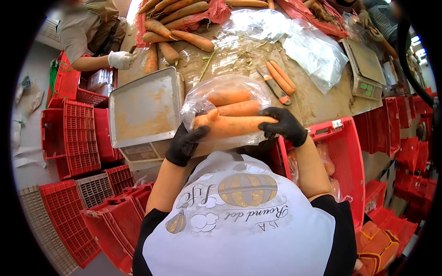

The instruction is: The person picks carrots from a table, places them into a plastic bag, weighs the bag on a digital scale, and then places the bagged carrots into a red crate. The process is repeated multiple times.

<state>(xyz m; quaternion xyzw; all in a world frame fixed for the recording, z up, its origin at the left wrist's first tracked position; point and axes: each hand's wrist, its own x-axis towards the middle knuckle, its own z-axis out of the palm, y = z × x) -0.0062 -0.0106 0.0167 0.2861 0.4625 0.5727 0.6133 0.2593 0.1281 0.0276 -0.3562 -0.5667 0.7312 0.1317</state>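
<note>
A clear plastic bag with several large carrots (pixel 230 108) is held between both gloved hands over the front of the table. My left hand (pixel 186 142), in a black glove, grips the bag's left end, thumb on the lowest carrot. My right hand (pixel 283 126), also black-gloved, grips that carrot's right end through or at the bag. A metal weighing scale with a dirt-stained pan (pixel 138 115) stands just left of the bag. Beyond my right hand lie a knife with an orange-and-black handle (pixel 276 89) and two slim carrots (pixel 282 76).
Loose carrots (pixel 193 39), crumpled plastic bags (pixel 313 53) and a second scale (pixel 363 64) lie on the worktable (pixel 216 60). Red crates surround me, one (pixel 345 175) holding bagged carrots at my right. A white-gloved co-worker (pixel 87 32) is at upper left, another (pixel 377 32) at upper right.
</note>
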